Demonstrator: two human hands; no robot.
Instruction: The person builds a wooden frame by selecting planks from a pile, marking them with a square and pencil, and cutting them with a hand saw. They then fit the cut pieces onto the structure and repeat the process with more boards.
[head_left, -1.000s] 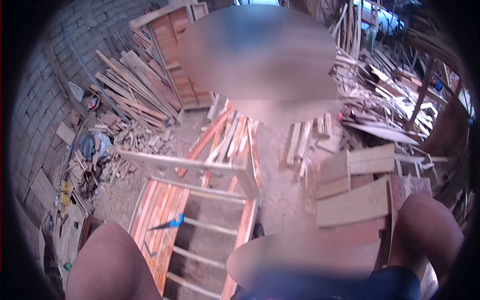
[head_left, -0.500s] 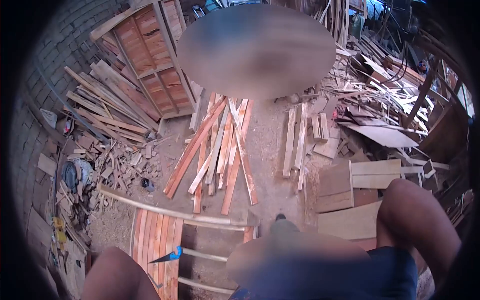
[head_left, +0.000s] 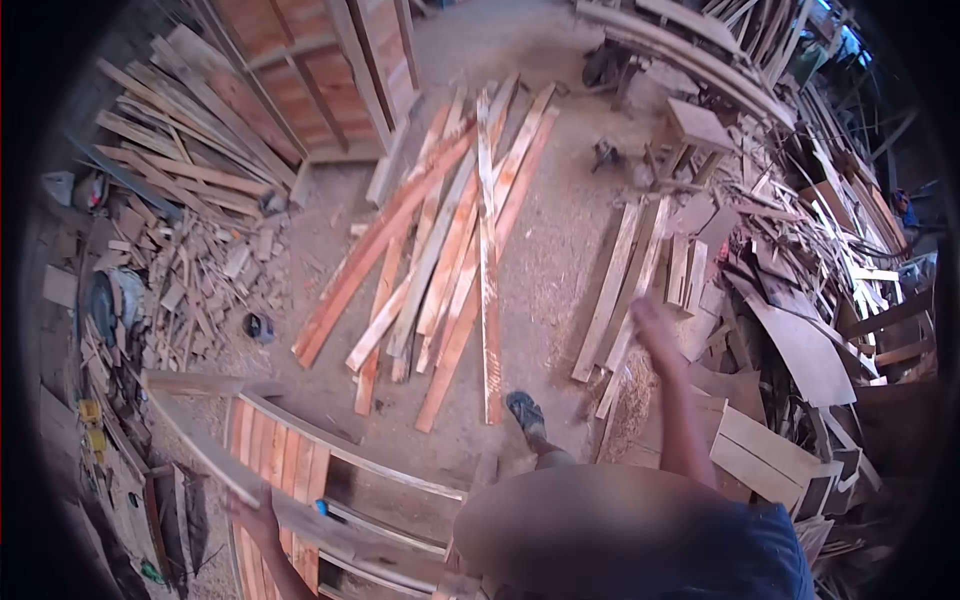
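At the lower left, my left hand point(head_left: 256, 520) grips the edge of a long pale wooden rail point(head_left: 205, 450). The rail crosses above a slatted wooden frame point(head_left: 285, 450) lying on the floor. A bit of blue handle point(head_left: 322, 507) shows beside the rail; the rest of that tool is hidden. My right hand point(head_left: 655, 325) is raised at the right, in line with some loose planks point(head_left: 610, 290); its fingers are blurred and no held object can be made out. Reddish and pale boards point(head_left: 440, 260) lie in a loose fan in the middle.
A sandalled foot point(head_left: 524, 410) is on the floor below the boards. Wood offcuts point(head_left: 190, 290) are heaped at the left. A panelled wooden cabinet point(head_left: 310, 80) stands behind. A small stool point(head_left: 697, 125) and scrap wood point(head_left: 800, 230) are at the right.
The view has tilted down and turned. Both of my hands have come into view, the left one now on the rail. The raised rail now covers most of the blue-handled saw.
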